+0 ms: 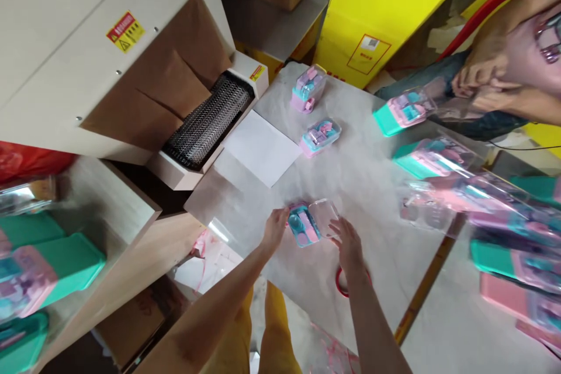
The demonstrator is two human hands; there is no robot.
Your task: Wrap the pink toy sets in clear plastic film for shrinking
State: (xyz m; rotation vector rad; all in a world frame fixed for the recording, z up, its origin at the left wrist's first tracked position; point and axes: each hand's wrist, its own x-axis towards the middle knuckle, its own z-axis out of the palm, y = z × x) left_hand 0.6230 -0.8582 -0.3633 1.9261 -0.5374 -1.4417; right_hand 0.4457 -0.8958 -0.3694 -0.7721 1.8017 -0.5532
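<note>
On the grey table in front of me lies a small box (299,222) with a teal inside, holding pink and teal plastic pieces. My left hand (275,229) pinches its left edge. A clear plastic lid (323,216) lies against the box's right side, hinged or apart, I cannot tell. My right hand (348,241) has its fingers around the lid's right edge. Under my right forearm is a red ring (340,281), perhaps a tape roll, partly hidden.
Beyond stand two filled clear-topped boxes (308,90) and a white sheet (265,149). A machine with a mesh conveyor (210,120) is at left. Several teal and pink boxes (497,257) crowd the right; others sit on the left shelf (127,196). Another person's hands (482,79) rest at upper right.
</note>
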